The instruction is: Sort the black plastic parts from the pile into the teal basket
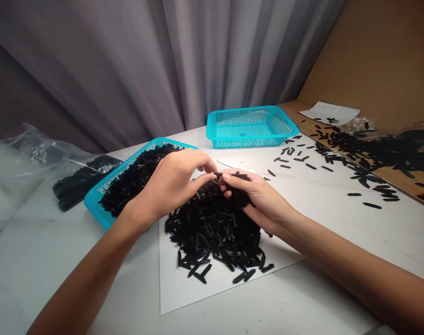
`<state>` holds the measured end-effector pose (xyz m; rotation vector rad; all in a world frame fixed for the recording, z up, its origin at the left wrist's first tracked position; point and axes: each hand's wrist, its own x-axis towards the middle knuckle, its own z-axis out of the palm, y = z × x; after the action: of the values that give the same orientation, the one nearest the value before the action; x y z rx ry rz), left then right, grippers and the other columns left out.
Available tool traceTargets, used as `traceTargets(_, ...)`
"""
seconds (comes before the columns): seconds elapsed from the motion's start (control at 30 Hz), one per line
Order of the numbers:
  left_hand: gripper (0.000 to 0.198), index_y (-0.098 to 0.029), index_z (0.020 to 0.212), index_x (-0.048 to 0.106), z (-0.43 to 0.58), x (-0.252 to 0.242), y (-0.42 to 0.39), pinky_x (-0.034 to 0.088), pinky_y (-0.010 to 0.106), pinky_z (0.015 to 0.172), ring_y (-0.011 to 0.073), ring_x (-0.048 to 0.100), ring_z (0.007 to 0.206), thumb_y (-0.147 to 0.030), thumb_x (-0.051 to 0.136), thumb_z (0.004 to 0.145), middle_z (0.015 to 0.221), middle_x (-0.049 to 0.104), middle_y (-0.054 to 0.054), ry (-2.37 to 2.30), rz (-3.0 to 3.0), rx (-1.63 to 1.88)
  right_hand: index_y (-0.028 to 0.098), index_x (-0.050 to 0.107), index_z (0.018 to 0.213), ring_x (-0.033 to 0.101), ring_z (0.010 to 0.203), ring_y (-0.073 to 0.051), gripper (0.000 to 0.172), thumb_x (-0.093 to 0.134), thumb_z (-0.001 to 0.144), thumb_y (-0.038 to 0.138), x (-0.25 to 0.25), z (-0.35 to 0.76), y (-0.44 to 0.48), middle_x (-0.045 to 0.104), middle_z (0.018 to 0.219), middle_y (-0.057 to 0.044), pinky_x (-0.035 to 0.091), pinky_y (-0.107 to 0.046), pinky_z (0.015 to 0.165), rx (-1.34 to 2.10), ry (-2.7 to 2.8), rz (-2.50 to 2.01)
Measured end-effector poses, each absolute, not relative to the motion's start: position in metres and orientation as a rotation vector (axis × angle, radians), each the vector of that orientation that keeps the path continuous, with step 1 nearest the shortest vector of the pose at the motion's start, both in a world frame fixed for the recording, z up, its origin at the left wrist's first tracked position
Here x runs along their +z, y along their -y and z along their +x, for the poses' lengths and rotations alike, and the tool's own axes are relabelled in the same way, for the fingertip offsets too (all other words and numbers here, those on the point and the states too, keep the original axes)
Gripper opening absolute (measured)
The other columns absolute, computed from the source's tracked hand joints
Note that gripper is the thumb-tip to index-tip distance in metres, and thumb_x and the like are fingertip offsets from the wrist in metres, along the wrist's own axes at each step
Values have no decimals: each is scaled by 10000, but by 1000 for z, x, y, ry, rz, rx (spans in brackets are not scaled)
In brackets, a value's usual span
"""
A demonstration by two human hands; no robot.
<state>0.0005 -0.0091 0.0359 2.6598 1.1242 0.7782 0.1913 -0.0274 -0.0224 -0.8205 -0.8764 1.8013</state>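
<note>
Over a heap of slim black strip-like pieces (222,237) on a white sheet (173,293), both hands meet. My right hand (261,195) is curled around a bunch of the black pieces, some showing above the thumb. Its thumb and forefinger pinch one small black piece (219,175). My left hand (173,181) comes in from the left, its thumb and fingertips closed at the other end of that same piece. The exact kind of piece is too small to make out. Part of the bunch is hidden by the right fingers.
A blue basket (96,204) full of black pieces stands left, beside a clear bag (89,177) with more black pieces. Another blue basket (252,142) sits at the back. Loose black pieces (372,204) lie scattered right, near a paper (328,111). A grey curtain (198,60) hangs behind.
</note>
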Motion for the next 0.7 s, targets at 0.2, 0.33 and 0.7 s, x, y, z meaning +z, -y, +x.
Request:
traceTargets(0.2,41,-188,889,706,0,36,9,438,260,731,137,628,818,-168,671,897,864,716,-19,-1122,2687,772,152,666,750,481,672,-85,237,737,855,352,-23,191,28,571,772,0,386,-224,649,1804,896,-841)
traceTargets(0.33,50,-175,880,690,1,37,10,441,275,744,147,632,816,-181,653,913,863,715,-7,-1123,2691,755,140,667,780,446,623,-61,257,742,852,375,-24,191,28,547,761,5,337,-189,568,1828,881,-846)
traceTargets(0.7,168,-201,856,722,-10,49,17,428,345,646,238,643,725,-289,594,920,782,700,48,-1880,2728,551,132,726,846,485,637,-69,235,718,871,365,-23,190,29,572,776,-16,382,-164,566,1875,791,-891)
